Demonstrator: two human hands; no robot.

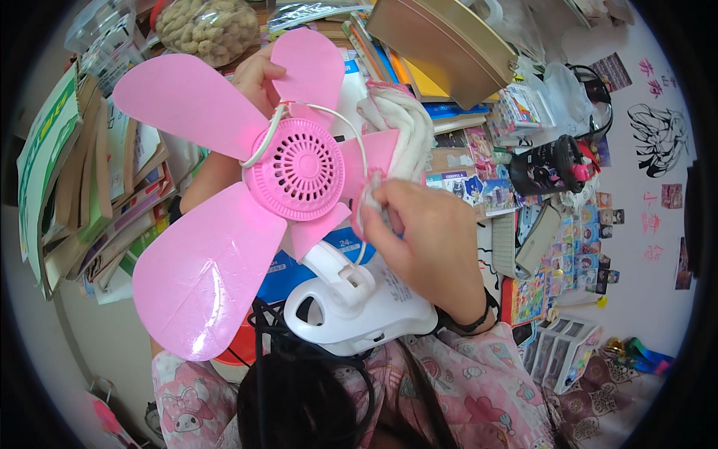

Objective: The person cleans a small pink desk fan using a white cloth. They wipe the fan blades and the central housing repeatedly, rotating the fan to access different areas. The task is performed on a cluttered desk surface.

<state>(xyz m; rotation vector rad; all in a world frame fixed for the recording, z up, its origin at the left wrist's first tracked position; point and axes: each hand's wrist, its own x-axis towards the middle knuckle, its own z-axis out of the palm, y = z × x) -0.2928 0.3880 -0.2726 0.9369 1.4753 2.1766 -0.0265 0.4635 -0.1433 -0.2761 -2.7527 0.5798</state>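
Note:
A small fan with pink plastic blades (pixel 207 275), a pink slotted hub (pixel 303 163) and a white base (pixel 359 314) lies tilted in front of me. My left hand (pixel 258 81) is behind the blades at the top, its thumb on the edge of the upper blade. With my right hand (pixel 432 241) I pinch a white cloth with pink edging (pixel 412 123) against the right-hand blade; the cloth's other part drapes over that blade's far side. A thin white cord (pixel 359 140) loops around the hub and passes close to my right fingers.
Stacked books (pixel 84 185) stand at the left. A clear jar of peanuts (pixel 205 28) is at the top, beside more books and a brown box (pixel 443 45). Right of these are a black tumbler (pixel 547 165), a grey basket (pixel 505 247) and a small drawer unit (pixel 561 353). Black cables (pixel 263 320) hang below the fan.

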